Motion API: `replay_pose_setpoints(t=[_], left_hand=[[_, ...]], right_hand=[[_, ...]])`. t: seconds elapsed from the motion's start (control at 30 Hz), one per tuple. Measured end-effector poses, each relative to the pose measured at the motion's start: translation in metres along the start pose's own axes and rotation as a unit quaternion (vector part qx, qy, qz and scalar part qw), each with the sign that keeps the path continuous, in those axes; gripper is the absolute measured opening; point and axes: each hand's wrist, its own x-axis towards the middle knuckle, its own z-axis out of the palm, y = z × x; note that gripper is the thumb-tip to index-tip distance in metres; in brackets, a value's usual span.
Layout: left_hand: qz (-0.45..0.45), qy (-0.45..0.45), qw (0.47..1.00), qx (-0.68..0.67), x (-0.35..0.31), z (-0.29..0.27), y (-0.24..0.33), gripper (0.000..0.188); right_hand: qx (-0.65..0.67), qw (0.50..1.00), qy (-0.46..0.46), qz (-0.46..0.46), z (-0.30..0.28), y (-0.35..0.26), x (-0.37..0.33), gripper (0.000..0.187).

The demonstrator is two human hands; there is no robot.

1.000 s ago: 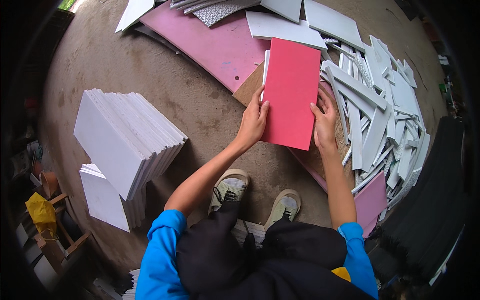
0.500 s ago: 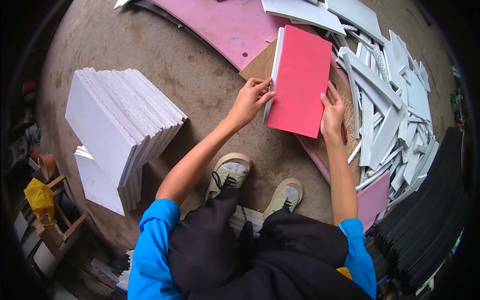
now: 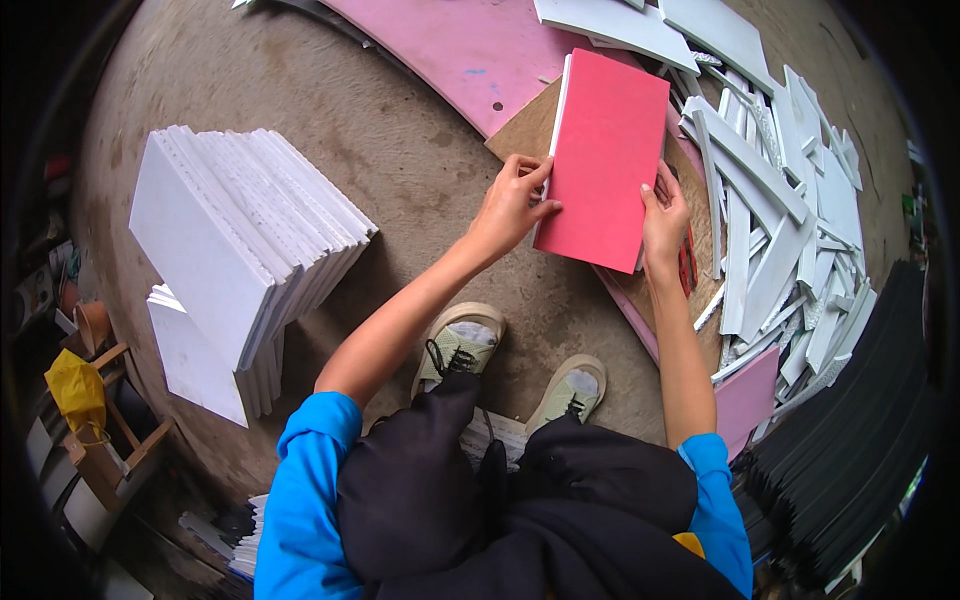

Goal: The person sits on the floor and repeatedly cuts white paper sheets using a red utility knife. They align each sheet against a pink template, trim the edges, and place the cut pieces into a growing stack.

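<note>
In front of me is a red rectangular sheet, laid over a white board whose edge shows along its left side. My left hand closes its fingertips on the left edge of the pair. On the right edge rests my right hand, thumb over the red face and fingers curled behind. A brown board lies below them. Beside my right wrist a red and black object is partly hidden.
A leaning stack of white panels stands on the floor at left. White offcuts are heaped at right. A large pink sheet lies farther off, and dark ribbed sheets are at lower right. A yellow cloth hangs at lower left.
The red sheet has shifted slightly, and less of the white board shows past its left edge. My left hand has moved a little right with its fingers closer on the edge.
</note>
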Motion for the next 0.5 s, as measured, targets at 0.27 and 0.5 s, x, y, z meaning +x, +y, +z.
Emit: replay_pose_setpoints(t=[0.27, 0.5], left_hand=[[0.029, -0.012, 0.997, 0.072, 0.001, -0.001, 0.004, 0.057], [0.041, 0.01, 0.995, 0.091, 0.0, 0.002, 0.0, 0.057]], right_hand=[[-0.163, 0.985, 0.032, -0.045, -0.009, 0.017, 0.014, 0.043], [-0.158, 0.987, -0.006, -0.034, -0.015, 0.029, 0.023, 0.044]])
